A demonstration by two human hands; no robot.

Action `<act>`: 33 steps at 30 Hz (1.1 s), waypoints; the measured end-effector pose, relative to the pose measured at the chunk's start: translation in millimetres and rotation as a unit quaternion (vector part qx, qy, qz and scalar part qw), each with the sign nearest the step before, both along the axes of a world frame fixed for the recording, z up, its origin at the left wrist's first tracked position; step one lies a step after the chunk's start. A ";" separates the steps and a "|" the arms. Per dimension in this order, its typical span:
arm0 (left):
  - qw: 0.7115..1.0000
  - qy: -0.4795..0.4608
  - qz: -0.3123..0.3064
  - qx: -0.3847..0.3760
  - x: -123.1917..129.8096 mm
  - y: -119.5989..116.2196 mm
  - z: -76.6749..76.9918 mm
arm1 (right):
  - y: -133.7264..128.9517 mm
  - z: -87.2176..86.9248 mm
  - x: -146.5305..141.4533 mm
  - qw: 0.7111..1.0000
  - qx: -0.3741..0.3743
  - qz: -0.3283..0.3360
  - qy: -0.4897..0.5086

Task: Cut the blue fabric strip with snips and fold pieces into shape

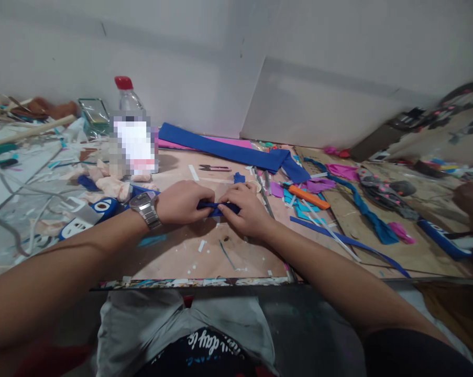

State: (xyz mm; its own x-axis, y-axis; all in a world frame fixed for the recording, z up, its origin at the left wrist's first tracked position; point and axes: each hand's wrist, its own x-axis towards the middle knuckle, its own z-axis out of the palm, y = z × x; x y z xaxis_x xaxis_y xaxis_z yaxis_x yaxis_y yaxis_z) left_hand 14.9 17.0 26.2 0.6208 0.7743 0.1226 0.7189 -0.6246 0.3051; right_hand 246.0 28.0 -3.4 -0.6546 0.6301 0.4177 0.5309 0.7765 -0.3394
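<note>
My left hand (185, 201) and my right hand (248, 209) meet over the middle of the worktable (177, 251). Between thumbs and fingers, both pinch a dark blue piece of fabric (217, 210), mostly covered by the fingers. A metal watch (145, 207) is on my left wrist. Just beyond my hands lie thread snips (215, 168) and a small blue scrap (239, 178). Farther back, a long folded blue fabric strip (220, 148) rests over pink material. To the right of my right hand is an orange cutter (309, 196).
At the left stand a red-capped bottle (124, 84), a pixelated lit screen (136, 146), and peach scraps (112, 186) beside white cables. On the right lie a narrow blue strip (350, 241), a teal twisted band (362, 207) and another person's hand (472, 201). A wall rises behind.
</note>
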 end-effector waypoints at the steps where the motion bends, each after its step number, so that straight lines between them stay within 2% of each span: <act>1: 1.000 -0.001 -0.003 -0.005 -0.3 -0.1 0.4 | 0.0 0.0 0.0 1.000 0.000 -0.001 -0.001; 12: 0.984 -0.087 -0.042 -0.151 -4.3 4.4 5.7 | -1.0 1.9 -0.1 1.000 -0.003 0.002 -0.002; 24: 0.983 -0.071 -0.044 -0.164 -7.3 8.3 1.0 | -2.9 3.6 -1.0 0.999 -0.020 0.033 -0.016; 33: 0.977 -0.066 -0.068 -0.194 -7.0 10.5 -1.8 | -4.3 5.9 -2.2 0.999 -0.013 0.036 -0.026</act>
